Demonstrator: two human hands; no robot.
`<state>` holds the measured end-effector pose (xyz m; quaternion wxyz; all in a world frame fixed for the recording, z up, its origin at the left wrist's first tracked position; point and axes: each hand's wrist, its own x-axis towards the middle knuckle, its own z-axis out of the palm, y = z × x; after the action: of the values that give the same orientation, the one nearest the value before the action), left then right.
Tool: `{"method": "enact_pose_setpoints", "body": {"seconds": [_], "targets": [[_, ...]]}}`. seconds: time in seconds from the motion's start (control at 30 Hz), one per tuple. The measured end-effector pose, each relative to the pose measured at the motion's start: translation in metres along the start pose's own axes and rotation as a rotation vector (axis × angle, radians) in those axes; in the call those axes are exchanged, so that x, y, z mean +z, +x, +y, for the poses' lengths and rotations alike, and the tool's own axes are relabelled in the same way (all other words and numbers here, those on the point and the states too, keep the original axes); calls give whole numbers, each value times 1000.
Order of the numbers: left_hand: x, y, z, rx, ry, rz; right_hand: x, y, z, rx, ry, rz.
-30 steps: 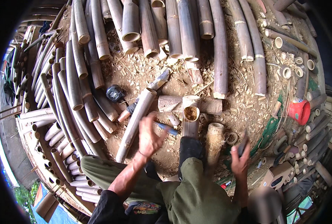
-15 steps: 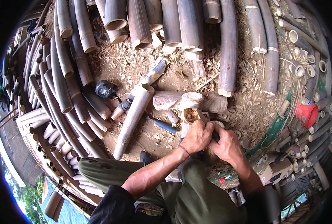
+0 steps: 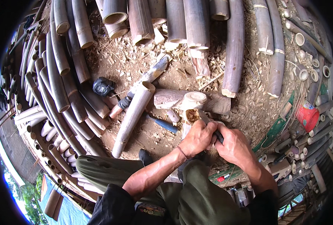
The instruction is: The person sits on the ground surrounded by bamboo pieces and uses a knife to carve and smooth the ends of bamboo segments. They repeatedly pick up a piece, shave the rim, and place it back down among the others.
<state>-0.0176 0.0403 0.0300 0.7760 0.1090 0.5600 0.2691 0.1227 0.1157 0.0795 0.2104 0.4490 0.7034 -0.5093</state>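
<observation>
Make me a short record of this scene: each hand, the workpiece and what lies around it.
Left hand: curled over the notched bamboo tube; exact grip hidden
Right hand: closed on a dark-handled bladed tool
Workpiece: notch open near its far end
Behind it: log, lying crosswise
To its left: blue-handled tool and loose bamboo tube
Far right: red container
Ground: brown, with scattered chips

Earth floor (image 3: 159,147), littered with pale wood chips (image 3: 117,53); lying directly on it: log (image 3: 218,102), blue-handled tool (image 3: 164,125), black tape measure (image 3: 103,86)
</observation>
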Motion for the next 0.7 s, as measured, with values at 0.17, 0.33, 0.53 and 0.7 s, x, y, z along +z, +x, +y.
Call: {"method": "enact_pose_setpoints", "body": {"seconds": [0.17, 0.33, 0.53, 0.7], "targets": [[0, 2, -6, -34, -467, 56, -21, 17, -16, -179, -280, -70], [-3, -4, -10, 61, -853, -50, -39, 27, -37, -325, -360, -110], [8, -4, -17, 86, -1003, 29, -42, 28, -40, -357, -520, -85], [41, 1, -29, -23, -1090, -15, -34, 15, -11, -453, -762, -4]]}}
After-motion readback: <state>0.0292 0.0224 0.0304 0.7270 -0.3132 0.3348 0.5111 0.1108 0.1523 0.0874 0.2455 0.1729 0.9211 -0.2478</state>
